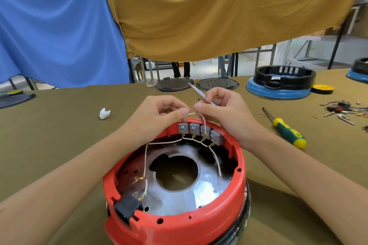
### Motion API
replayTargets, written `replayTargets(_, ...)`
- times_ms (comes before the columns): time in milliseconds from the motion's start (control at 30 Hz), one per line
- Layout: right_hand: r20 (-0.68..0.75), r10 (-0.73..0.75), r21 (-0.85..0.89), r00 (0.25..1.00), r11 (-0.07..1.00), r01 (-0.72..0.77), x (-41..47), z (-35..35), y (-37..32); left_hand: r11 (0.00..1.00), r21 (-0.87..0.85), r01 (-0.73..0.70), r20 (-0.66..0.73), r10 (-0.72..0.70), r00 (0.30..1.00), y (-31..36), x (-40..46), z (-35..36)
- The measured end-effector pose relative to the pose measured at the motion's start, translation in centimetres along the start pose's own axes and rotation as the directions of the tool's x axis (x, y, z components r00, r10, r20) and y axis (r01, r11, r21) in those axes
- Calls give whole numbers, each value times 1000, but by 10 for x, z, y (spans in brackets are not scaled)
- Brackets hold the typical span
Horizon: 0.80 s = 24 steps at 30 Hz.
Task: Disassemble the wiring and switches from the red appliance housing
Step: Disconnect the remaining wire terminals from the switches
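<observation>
The red appliance housing [217, 219] sits upside down in front of me, its shiny metal plate showing inside. Several grey switches [201, 132] line its far inner wall, joined by thin white wires [165, 142] that run down to a black socket [127, 208] at the near left. My left hand [161, 113] pinches a white wire end just above the switches. My right hand [223, 109] pinches the same wire where it rises from a switch, and also holds a thin grey tool [197, 91].
A green and yellow screwdriver [286, 130] lies to the right. Loose removed switches and wires [342, 110] lie farther right. A white scrap [104, 113] lies left. Black discs [174, 84] and a blue and black housing [282, 82] stand at the back.
</observation>
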State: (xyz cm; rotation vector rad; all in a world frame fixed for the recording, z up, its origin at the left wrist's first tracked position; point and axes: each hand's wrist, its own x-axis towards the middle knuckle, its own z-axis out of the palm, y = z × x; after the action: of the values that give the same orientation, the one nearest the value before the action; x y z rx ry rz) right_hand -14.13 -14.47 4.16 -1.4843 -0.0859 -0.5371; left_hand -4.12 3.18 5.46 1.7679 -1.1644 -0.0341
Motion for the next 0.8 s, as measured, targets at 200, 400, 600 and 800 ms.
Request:
replayTargets(200,20,97,110,995,989,-99,1,1,0,999,7,31,23,-31,999,-1,0,-2)
replayTargets(400,-65,145,245,987,962,-125,5,-6,-4,998,0,55,0,-55,998,-5,1,0)
replayTargets(600,-391,149,149,908,984,-98,18,-40,-5,951,303,60,72,-86,994,-5,0,4)
replayTargets(800,-432,130,-211,892,947,-240,25,-65,4,910,408,76,87,-121,989,-1,-1,4)
